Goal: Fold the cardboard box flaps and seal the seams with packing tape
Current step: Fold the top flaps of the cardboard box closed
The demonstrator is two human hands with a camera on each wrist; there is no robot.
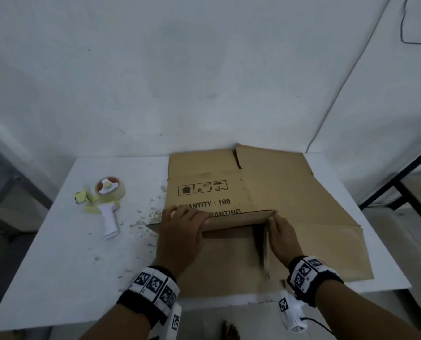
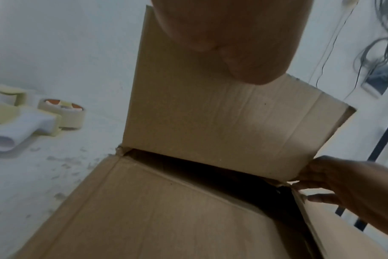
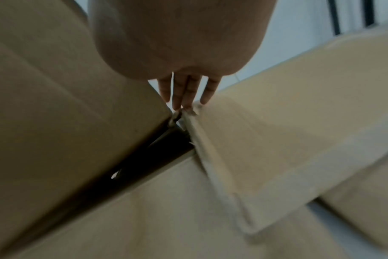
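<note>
A brown cardboard box (image 1: 290,192) printed "QUANTITY : 100" lies flattened on the white table (image 1: 57,261). My left hand (image 1: 182,231) grips the top edge of a raised flap (image 1: 239,218), fingers hooked over it. In the left wrist view that flap (image 2: 222,122) stands upright below my palm (image 2: 222,35). My right hand (image 1: 282,231) touches the narrow side flap (image 1: 267,246) with straight fingers (image 3: 188,91) at the corner where the two flaps meet. A dark gap shows beneath the flaps. The tape dispenser (image 1: 106,204) lies to the left, apart from both hands.
The dispenser's white handle (image 2: 22,126) and tape roll (image 2: 62,113) lie on the scuffed table left of the box. A white wall stands close behind the table. A black metal frame (image 1: 401,187) is on the right. The table's front edge is near my wrists.
</note>
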